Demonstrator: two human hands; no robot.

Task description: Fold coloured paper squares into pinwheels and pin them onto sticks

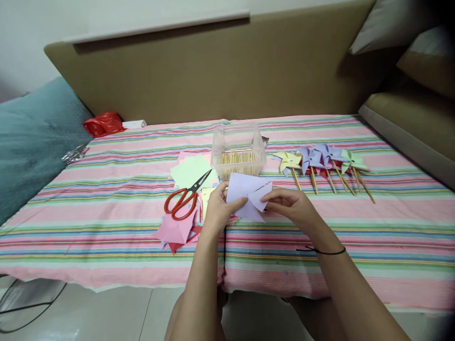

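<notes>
A lilac paper square (239,187) with slits cut in from its corners is held up between my two hands. My left hand (221,207) pinches its left side, the thumb lying across the front near the middle. At the right, my right hand (290,204) grips a cut flap between thumb and fingers. Just behind the paper stands a clear plastic box (237,137) holding many thin wooden sticks (239,158). Scissors with red handles (181,201) lie left of my left hand, partly over pale green paper (191,169) and pink cut paper (176,227).
Finished paper pinwheels on sticks (329,154) lie in a row at the right. A red plastic bag (104,124) and a white object (134,124) sit at the back left. A striped cloth (117,208) covers the surface, with a brown backrest (199,76) behind and cushions at both sides.
</notes>
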